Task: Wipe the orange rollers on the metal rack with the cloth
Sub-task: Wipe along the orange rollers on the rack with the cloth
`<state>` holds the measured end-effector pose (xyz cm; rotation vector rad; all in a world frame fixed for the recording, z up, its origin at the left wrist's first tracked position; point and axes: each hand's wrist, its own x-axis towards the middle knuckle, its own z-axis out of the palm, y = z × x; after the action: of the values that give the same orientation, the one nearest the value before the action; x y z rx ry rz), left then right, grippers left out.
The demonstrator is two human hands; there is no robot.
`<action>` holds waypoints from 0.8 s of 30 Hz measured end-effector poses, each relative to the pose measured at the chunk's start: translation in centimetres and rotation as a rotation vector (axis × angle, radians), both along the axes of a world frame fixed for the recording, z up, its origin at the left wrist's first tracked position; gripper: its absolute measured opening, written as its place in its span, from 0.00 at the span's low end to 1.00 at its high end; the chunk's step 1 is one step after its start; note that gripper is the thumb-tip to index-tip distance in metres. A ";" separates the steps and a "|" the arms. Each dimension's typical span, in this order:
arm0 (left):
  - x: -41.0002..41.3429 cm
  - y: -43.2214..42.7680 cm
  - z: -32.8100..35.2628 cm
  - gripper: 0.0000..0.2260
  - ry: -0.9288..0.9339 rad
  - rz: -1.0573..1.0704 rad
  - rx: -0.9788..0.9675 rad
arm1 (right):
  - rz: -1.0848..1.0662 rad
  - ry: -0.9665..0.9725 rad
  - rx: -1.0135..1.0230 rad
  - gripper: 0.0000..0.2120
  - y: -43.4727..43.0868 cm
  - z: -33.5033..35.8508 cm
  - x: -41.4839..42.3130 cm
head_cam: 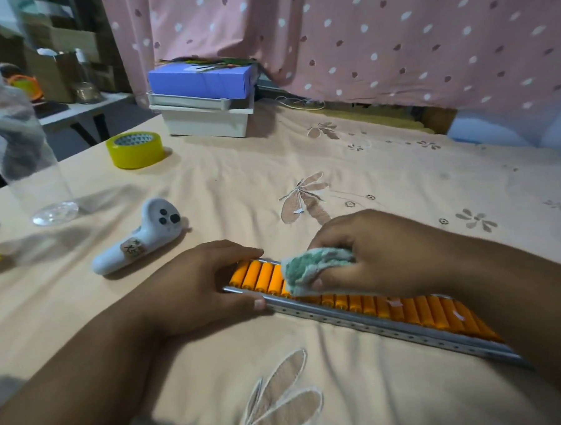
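A long metal rack (376, 326) lies on the peach cloth-covered table, running from the centre toward the lower right. Several orange rollers (421, 312) fill it side by side. My left hand (198, 288) grips the rack's left end, thumb on the near rail and fingers over the far rail. My right hand (375, 256) holds a bunched green and white cloth (311, 267) and presses it onto the rollers just right of the left hand. My right forearm hides the rack's far right end.
A white handheld controller (140, 237) lies left of the rack. A yellow tape roll (136, 149) and a clear plastic bottle (19, 151) stand further left. Stacked white trays with a blue box (203, 99) sit at the back. A pink curtain (361, 39) hangs behind.
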<state>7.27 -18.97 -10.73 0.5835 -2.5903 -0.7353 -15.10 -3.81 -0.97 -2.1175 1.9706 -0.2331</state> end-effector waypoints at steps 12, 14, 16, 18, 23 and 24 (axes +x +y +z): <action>0.0 -0.3 -0.4 0.33 0.005 0.008 0.025 | -0.312 0.379 -0.224 0.11 -1.9 -2.4 -7.0; -0.1 -0.4 -0.5 0.33 0.007 0.004 0.016 | -0.355 0.324 -0.276 0.13 -0.2 -1.4 -7.3; 0.0 -0.5 -0.6 0.32 0.008 0.002 0.013 | -0.376 0.270 -0.297 0.14 1.8 -0.4 -7.4; -0.1 -0.5 -0.6 0.32 0.007 -0.004 0.000 | -0.397 0.205 -0.308 0.13 3.8 0.5 -7.7; -0.1 -0.3 -0.5 0.31 0.018 -0.016 -0.006 | -0.330 0.083 -0.185 0.12 7.0 1.3 -6.9; -0.1 -0.2 -0.4 0.30 0.023 -0.017 0.000 | -0.279 0.097 -0.126 0.13 7.2 1.2 -6.5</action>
<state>7.16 -19.20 -11.17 0.5508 -2.5768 -0.7431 -21.56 3.44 0.27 -1.9518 2.3659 -0.3165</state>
